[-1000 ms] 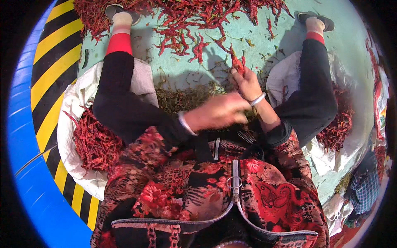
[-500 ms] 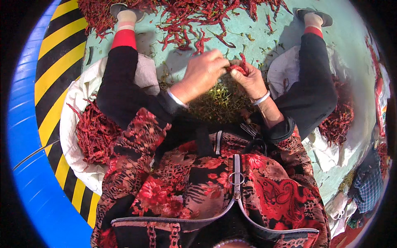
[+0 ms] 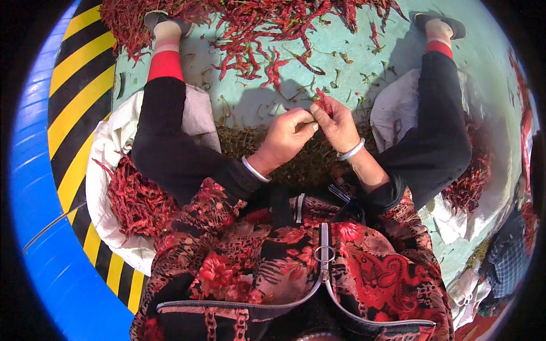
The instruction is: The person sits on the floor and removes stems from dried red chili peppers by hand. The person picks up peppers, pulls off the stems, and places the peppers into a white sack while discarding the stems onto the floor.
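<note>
- Your left hand and right hand pinch one dried red chili pepper.
- Done, apparently: red chilies heaped on white sack.
- Left: scattered red chili pile ahead.

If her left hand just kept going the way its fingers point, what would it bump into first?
The left hand points rightward at the right hand, so it would meet those fingers and the dried red chili pinched there almost at once. They look touching already, though depth is hard to judge.
</note>
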Demonstrator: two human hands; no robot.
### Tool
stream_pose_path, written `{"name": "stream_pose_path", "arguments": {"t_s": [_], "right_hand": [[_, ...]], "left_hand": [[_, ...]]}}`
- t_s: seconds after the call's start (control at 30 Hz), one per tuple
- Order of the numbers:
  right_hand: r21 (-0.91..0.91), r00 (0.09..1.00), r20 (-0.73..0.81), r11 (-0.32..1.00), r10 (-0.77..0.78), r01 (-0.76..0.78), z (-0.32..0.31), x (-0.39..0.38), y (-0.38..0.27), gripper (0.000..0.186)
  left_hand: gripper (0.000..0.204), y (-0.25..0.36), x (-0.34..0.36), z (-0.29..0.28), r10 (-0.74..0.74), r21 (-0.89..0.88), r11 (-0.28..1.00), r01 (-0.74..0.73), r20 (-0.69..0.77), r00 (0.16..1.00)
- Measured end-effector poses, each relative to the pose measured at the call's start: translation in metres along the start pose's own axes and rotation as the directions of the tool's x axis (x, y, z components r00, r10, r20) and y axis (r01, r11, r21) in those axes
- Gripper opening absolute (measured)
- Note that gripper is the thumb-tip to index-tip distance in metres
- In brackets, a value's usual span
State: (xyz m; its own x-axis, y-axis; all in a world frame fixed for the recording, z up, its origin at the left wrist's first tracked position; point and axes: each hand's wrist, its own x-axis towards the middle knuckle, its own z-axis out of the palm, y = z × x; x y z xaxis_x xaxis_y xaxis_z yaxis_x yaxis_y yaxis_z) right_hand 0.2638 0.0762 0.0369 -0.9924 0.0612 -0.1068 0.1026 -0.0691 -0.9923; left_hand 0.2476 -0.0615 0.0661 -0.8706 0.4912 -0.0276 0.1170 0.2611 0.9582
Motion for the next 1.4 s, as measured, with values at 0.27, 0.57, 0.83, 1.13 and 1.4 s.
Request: {"name": "stream_pose_path", "arguments": {"t_s": [0.27,0.57,0.83,1.13,1.4], "right_hand": [[0.184,0.974,-0.117,0.968,0.195,-0.172,-0.031,0.019,0.01,0.019],[0.368,0.957,0.115,0.884,0.266,-0.29,-0.018,0.004,0.011,0.012],[0.177,0.935,0.104,0.919,0.339,-0.353,-0.007,0.011,0.005,0.023],[-0.032,0.999,-0.017,0.999,-0.035,0.034,0.001,0.002,0.021,0.01],[-0.47,0.979,-0.187,0.883,-0.085,-0.013,-0.024,0.018,0.034,0.017]], "left_hand": [[0.025,0.01,-0.021,-0.015,0.216,-0.024,0.974,-0.226,0.4,0.891],[0.029,-0.082,0.058,-0.036,-0.181,0.717,0.598,0.359,-0.315,0.932],[0.02,-0.052,0.025,-0.014,-0.158,0.474,0.852,0.224,-0.176,0.972],[0.013,-0.025,-0.002,-0.004,-0.121,-0.164,0.974,0.156,0.204,0.972],[0.012,0.041,-0.021,0.02,0.401,-0.318,0.915,-0.247,0.66,0.635]]}}
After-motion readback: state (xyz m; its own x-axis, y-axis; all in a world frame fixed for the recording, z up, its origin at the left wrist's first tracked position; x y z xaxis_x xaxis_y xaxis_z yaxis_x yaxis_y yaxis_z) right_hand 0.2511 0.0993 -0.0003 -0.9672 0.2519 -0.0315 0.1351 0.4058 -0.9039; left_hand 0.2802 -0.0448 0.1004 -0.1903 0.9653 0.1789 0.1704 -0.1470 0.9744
